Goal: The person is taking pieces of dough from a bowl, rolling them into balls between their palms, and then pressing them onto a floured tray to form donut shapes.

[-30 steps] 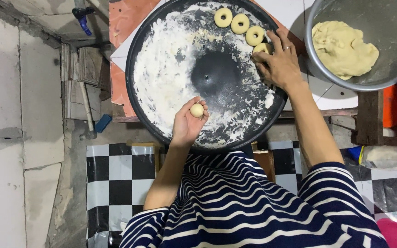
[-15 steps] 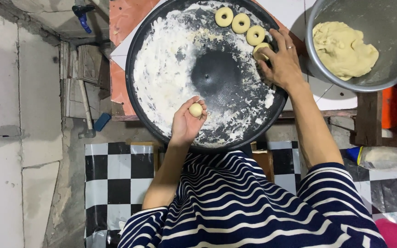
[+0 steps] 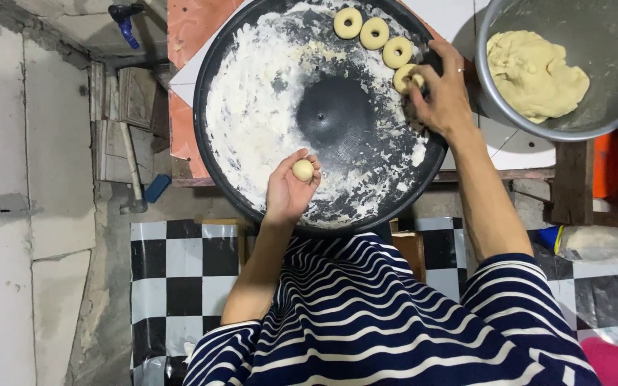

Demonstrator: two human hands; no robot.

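A round black tray (image 3: 212, 93) dusted with white flour fills the middle of the view. My left hand (image 3: 289, 189) rests at its near edge and holds a small dough ball (image 3: 302, 170) in its fingertips. My right hand (image 3: 443, 96) lies on the tray's right side, fingers on a dough ring (image 3: 405, 77). Three more dough rings (image 3: 374, 33) lie in a curved row along the tray's far right rim. A metal bowl (image 3: 609, 43) to the right of the tray holds a lump of pale dough (image 3: 534, 75).
The tray sits on an orange and white surface (image 3: 180, 28) with a wooden edge. Below lies a black-and-white checked floor (image 3: 180, 271). A concrete wall (image 3: 8, 179) stands at left, a brush handle (image 3: 131, 164) leans beside it, and a clear plastic bag (image 3: 595, 243) lies at right.
My right hand has shifted slightly on the fourth dough ring at the tray's right side. My left hand with the dough ball has stayed in place.
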